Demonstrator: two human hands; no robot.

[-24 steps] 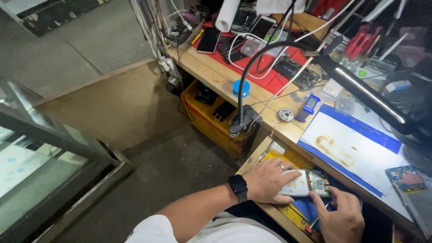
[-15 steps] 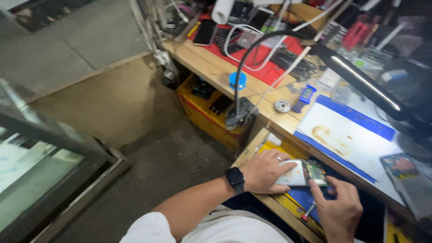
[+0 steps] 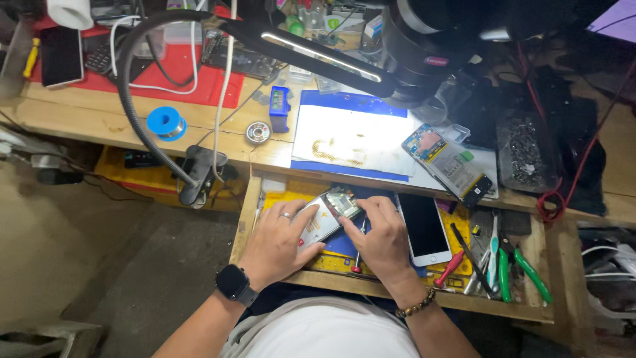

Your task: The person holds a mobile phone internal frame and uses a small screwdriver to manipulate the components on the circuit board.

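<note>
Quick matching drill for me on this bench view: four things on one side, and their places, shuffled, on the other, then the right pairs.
Things:
1. opened phone
2. white phone
3. blue spool
4. green-handled cutters

Places:
A. on the wooden benchtop, left of the lamp clamp
B. between the left hand and right hand
C. at the drawer's right end
D. face up in the drawer, just right of the right hand

Pairs: 1-B, 2-D, 3-A, 4-C

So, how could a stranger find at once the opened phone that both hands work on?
Find the open wooden drawer under the workbench edge. On its yellow mat the left hand and right hand hold the opened silver phone. Unlike the white phone with a black screen beside it, its circuit parts lie bare.
</note>
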